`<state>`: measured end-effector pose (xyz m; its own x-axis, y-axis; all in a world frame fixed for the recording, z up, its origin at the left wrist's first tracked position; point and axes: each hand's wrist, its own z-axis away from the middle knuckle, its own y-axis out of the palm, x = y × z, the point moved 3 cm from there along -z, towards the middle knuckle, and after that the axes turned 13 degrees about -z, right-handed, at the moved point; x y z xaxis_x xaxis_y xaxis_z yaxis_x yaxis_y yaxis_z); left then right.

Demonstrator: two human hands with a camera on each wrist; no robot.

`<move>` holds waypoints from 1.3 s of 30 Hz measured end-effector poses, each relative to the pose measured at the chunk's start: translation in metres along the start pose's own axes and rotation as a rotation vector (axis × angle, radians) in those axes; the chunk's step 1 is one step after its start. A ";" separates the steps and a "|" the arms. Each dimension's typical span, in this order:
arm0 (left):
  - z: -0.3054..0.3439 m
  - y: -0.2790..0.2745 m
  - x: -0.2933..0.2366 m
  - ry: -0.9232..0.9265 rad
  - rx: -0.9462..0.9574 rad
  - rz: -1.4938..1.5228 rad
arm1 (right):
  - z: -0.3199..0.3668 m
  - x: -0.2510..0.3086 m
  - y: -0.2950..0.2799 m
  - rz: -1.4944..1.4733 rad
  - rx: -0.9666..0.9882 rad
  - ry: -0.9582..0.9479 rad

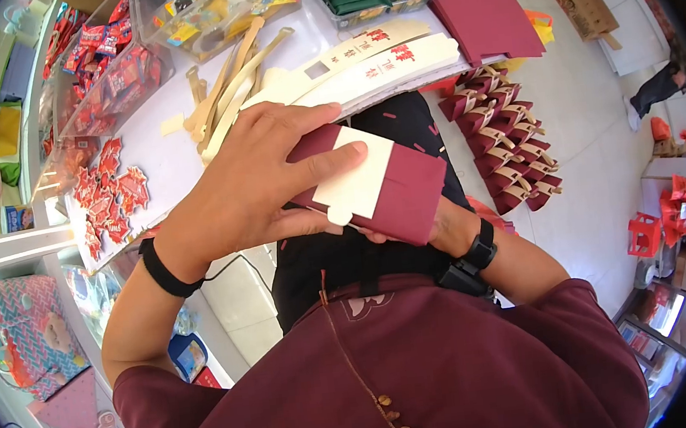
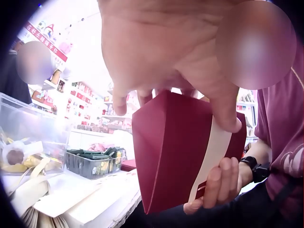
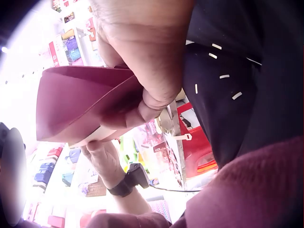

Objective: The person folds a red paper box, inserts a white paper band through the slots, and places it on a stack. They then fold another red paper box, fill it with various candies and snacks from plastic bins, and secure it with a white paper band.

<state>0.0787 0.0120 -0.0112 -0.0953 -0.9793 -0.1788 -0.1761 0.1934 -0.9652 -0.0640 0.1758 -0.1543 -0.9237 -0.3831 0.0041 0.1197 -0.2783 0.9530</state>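
Between my two hands is a folded maroon paper box (image 1: pixel 417 185) with a cream paper band (image 1: pixel 362 177) wrapped round it. My left hand (image 1: pixel 243 174) reaches over from the left, its thumb pressed along the band and its fingers at the far side of the box. Below the box, my right hand (image 1: pixel 447 225) grips it; the left wrist view shows those curled fingers (image 2: pixel 221 183) on the band's lower end. In the right wrist view the box's pointed, folded end shows under my right hand (image 3: pixel 147 61).
On the white table (image 1: pixel 159 171) lie cream paper bands (image 1: pixel 377 64), some printed in red, and red leaf-shaped tags (image 1: pixel 111 192). Clear bins of packets (image 1: pixel 106 63) line the back. Flat maroon sheets (image 1: pixel 486 19) overhang the right edge; banded maroon boxes (image 1: pixel 507 142) stand in rows beyond.
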 end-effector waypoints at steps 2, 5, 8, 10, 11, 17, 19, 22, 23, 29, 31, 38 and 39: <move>0.005 0.009 0.003 -0.045 0.022 0.070 | -0.006 -0.006 -0.026 -0.056 0.150 0.145; 0.019 0.032 0.005 -0.201 0.054 0.378 | -0.004 -0.018 -0.030 -0.003 0.141 0.311; 0.032 0.052 0.000 -0.332 0.117 0.600 | 0.001 -0.023 -0.038 0.128 0.136 0.479; 0.040 0.071 -0.007 -0.407 0.147 0.706 | 0.008 -0.016 -0.025 0.341 0.102 0.515; 0.044 0.078 -0.013 -0.439 0.171 0.742 | 0.011 -0.006 -0.017 0.610 0.010 0.565; 0.058 0.097 -0.020 -0.539 0.233 0.719 | 0.015 0.048 -0.044 0.915 -0.307 0.148; 0.059 0.100 -0.018 -0.518 0.241 0.676 | 0.015 0.051 -0.012 0.917 -0.271 -0.168; 0.059 0.103 -0.028 -0.598 0.260 0.718 | 0.018 0.043 0.011 1.040 -0.143 -0.223; 0.060 0.104 -0.028 -0.592 0.250 0.721 | 0.020 0.037 0.016 1.111 -0.094 -0.219; 0.065 0.106 -0.034 -0.602 0.241 0.740 | 0.020 0.022 0.021 1.353 0.028 -0.396; 0.066 0.109 -0.035 -0.596 0.239 0.738 | 0.022 0.022 0.017 1.348 0.020 -0.382; 0.065 0.106 -0.038 -0.620 0.226 0.844 | 0.019 0.023 0.012 1.347 -0.002 -0.298; 0.064 0.105 -0.039 -0.620 0.242 0.849 | 0.018 0.024 0.012 1.367 -0.005 -0.283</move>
<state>0.1270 0.0665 -0.1182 0.4300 -0.4038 -0.8075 -0.0811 0.8735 -0.4800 -0.0915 0.1794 -0.1372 -0.1166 -0.1620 0.9799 0.9760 0.1641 0.1433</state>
